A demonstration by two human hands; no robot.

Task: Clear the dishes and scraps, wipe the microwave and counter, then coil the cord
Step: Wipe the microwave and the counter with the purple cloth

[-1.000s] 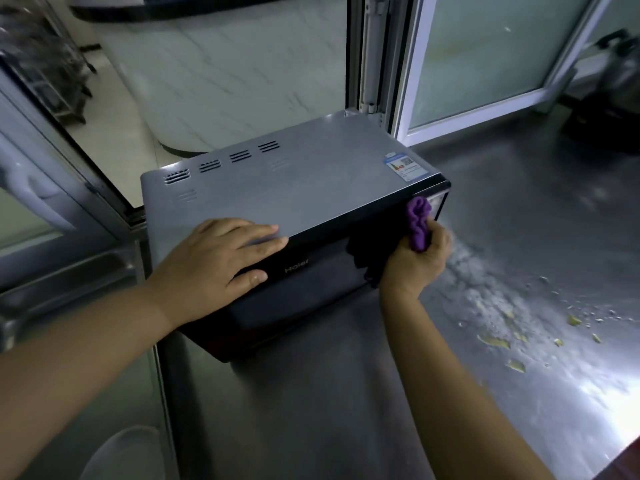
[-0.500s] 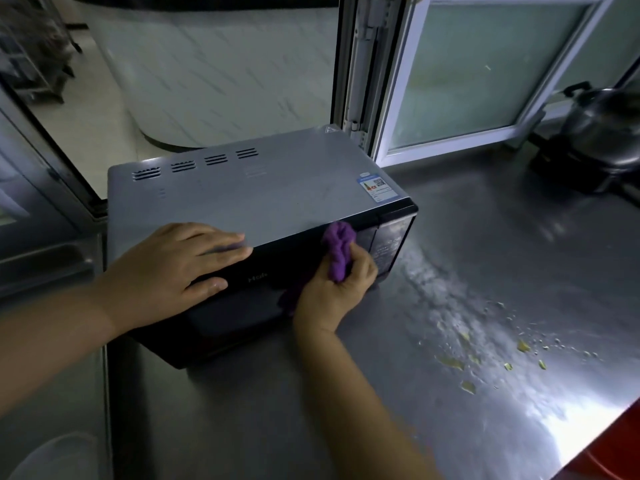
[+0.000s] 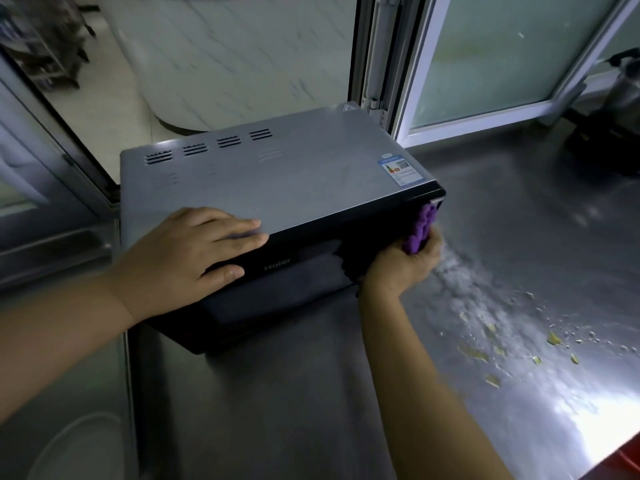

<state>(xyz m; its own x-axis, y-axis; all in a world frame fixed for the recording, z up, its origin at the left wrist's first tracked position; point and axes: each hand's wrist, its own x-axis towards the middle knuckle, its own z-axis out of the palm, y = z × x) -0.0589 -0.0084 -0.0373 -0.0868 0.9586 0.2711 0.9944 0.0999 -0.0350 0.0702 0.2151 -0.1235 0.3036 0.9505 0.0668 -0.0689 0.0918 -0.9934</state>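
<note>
Hands (image 3: 194,252) on microwave (image 3: 277,181) marked "Haier".

My cloth (image 3: 420,230) is purple. The microwave (image 3: 277,174) is grey on top, black in front. The shiny grey surface (image 3: 519,220) has yellow bits (image 3: 554,338).

Scene lighting is dim overall. Daylight enters through the window (image 3: 502,53) at the rear. A strong glare patch burns out the steel bench (image 3: 585,420) at lower right. The microwave (image 3: 277,174) front is in deep shadow. Straight edges bow toward the frame borders; fine detail is soft.
</note>
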